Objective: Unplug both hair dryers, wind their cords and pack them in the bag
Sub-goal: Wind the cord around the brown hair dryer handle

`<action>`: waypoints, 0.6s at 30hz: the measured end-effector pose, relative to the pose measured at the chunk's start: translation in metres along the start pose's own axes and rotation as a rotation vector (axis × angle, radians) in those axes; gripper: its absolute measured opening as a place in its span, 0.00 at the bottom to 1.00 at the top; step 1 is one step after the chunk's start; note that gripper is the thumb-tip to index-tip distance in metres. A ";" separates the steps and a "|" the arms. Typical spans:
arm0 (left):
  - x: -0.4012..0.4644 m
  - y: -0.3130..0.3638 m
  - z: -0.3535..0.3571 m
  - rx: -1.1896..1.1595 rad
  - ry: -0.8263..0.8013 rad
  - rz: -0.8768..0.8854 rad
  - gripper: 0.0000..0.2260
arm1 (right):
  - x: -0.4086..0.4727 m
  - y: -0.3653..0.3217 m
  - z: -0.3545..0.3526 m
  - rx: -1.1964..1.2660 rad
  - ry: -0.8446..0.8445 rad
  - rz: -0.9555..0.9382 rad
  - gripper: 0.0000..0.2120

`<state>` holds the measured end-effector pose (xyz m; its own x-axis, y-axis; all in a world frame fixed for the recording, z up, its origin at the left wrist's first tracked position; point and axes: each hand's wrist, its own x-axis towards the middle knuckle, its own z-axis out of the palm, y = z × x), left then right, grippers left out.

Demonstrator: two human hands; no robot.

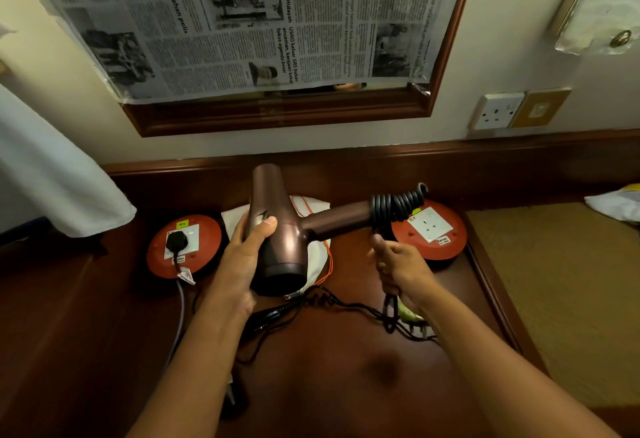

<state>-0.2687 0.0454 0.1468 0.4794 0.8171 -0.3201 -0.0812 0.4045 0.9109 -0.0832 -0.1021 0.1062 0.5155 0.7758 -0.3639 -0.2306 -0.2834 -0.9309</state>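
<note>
A bronze hair dryer (pixel 277 229) hangs above the dark wooden table, its handle pointing right. My left hand (pixel 247 250) grips its barrel. Black cord (pixel 396 207) is coiled in several turns around the end of the handle. My right hand (pixel 398 267) is closed on the loose part of that cord just below the coil; the rest trails down to the table. Under the dryer lies a white drawstring bag (pixel 313 254) with an orange string. Part of a second, black hair dryer (pixel 270 316) lies on the table below, mostly hidden by my left arm.
Two red round socket reels sit on the table: the left one (pixel 183 247) has a black plug in it, the right one (pixel 429 229) has none. A wall socket (pixel 497 111) is at the upper right. A newspaper-covered mirror (pixel 277 105) hangs behind.
</note>
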 end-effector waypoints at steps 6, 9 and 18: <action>0.004 0.003 -0.011 0.049 -0.084 -0.032 0.28 | 0.012 -0.014 -0.021 -0.250 -0.050 0.019 0.18; 0.007 0.005 -0.017 0.082 -0.110 -0.039 0.33 | 0.015 -0.033 -0.036 -0.355 -0.103 -0.058 0.08; 0.003 0.010 -0.016 0.120 -0.231 -0.079 0.28 | 0.036 -0.078 -0.048 -0.997 0.007 -0.204 0.16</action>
<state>-0.2816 0.0585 0.1507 0.6678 0.6643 -0.3359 0.0616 0.4003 0.9143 -0.0067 -0.0790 0.1644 0.4737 0.8594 -0.1923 0.6537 -0.4894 -0.5772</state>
